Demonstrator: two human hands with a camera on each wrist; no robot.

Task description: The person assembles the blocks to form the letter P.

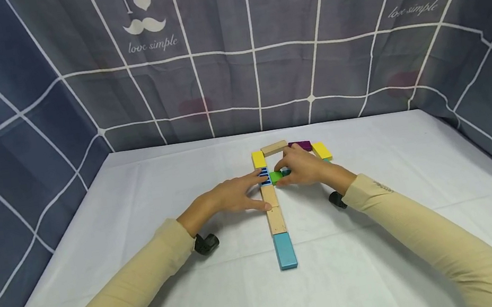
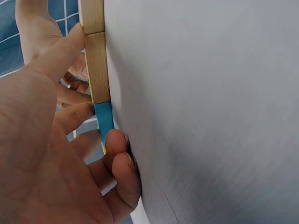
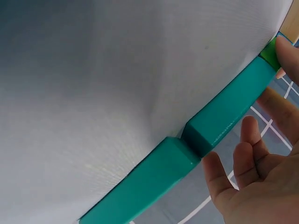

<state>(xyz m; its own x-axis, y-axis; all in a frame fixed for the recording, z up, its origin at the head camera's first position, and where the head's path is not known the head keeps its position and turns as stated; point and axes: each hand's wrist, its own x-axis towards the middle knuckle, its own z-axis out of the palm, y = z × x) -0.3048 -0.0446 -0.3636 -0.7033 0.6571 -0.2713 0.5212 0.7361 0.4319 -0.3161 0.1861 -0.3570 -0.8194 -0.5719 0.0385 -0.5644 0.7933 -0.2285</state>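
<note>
Flat blocks lie on the white cloth in a letter-P outline. My right hand (image 1: 302, 167) pinches a small green block (image 1: 275, 177) between thumb and finger, at the inner end of the loop's lower row. Two teal blocks (image 3: 229, 102) continue that row under this hand, mostly hidden in the head view. From the left, my left hand (image 1: 235, 194) touches the upright column with spread fingers. Its fingertips are at the blue striped block (image 1: 265, 173), its thumb near the joint of two plain wooden blocks (image 1: 269, 196). A light-blue block (image 1: 285, 252) ends the column.
A yellow block (image 1: 259, 160) tops the column. A wooden block (image 1: 274, 148), a purple block (image 1: 301, 145) and another yellow block (image 1: 321, 151) curve around to the right. Dark grid-patterned cloth (image 1: 225, 81) rises behind and beside the white-covered table (image 1: 178, 304).
</note>
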